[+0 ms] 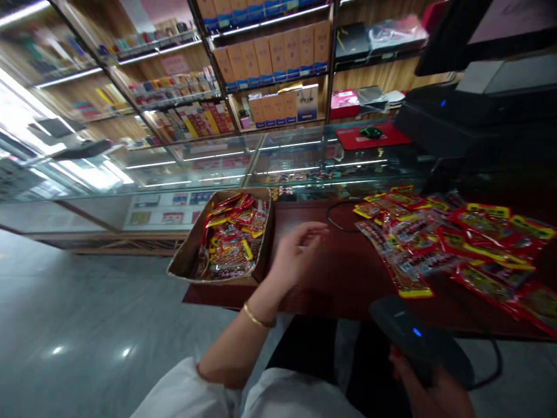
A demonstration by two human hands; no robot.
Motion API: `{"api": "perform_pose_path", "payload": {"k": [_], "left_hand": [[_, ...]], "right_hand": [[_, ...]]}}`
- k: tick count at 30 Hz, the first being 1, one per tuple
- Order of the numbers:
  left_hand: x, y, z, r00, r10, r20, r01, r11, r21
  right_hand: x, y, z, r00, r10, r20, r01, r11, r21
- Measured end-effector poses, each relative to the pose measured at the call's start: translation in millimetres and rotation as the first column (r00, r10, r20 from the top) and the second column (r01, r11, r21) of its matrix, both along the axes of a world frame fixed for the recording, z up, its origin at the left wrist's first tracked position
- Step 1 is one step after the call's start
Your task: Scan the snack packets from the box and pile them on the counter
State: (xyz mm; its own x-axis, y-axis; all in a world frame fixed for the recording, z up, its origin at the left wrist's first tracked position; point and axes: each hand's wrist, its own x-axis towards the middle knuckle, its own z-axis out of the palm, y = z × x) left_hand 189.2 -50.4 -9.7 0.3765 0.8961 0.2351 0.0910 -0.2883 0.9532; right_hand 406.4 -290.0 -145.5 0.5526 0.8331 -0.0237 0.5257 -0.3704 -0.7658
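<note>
My left hand point(296, 251) hovers over the dark red table point(324, 278), just right of a cardboard box point(264, 255). Its fingers are loosely bent and a little blurred, with nothing visible in them. Inside the box lie several red and yellow snack packets point(237, 238). At the lower right, my right hand point(429, 389) is wrapped round the handle of a black barcode scanner point(398, 319) with a lit blue light. Beyond the scanner, a loose pile of snack packets point(418, 238) spreads across the right side of the table; some are clear, others red with yellow edges.
A glass display counter point(217, 162) runs behind the table. On it are a red mouse pad point(348, 139), a green-lit mouse point(371, 133) and a dark monitor point(452, 40). A black cable point(333, 217) curves beside the packets. Shelves of boxed goods point(274, 55) stand behind.
</note>
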Motion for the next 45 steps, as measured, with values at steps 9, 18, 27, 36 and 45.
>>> {"api": "perform_pose_path", "payload": {"k": [9,18,27,36,45], "left_hand": [[-202,36,10.5,0.105,0.231,-0.967,-0.229,0.952,0.203],[-208,31,12.8,0.188,0.237,-0.953,-0.198,0.960,0.200],[-85,-16,22.0,0.951,0.150,-0.270,-0.155,0.988,0.002],[10,25,-75.6,0.833,-0.536,-0.138,0.468,0.815,-0.341],[-7,25,-87.5,0.802,-0.589,-0.095,0.553,0.794,-0.252]], "right_hand": [[-30,15,18,0.995,0.102,-0.008,-0.102,0.995,-0.014],[-30,2,0,0.996,0.091,0.000,-0.091,0.996,0.014],[-27,0,14,0.999,0.000,-0.049,0.004,0.997,0.083],[-36,-1,38,1.000,0.016,-0.012,-0.014,0.988,0.154],[-38,13,49,0.991,0.112,0.068,-0.122,0.978,0.169]]}}
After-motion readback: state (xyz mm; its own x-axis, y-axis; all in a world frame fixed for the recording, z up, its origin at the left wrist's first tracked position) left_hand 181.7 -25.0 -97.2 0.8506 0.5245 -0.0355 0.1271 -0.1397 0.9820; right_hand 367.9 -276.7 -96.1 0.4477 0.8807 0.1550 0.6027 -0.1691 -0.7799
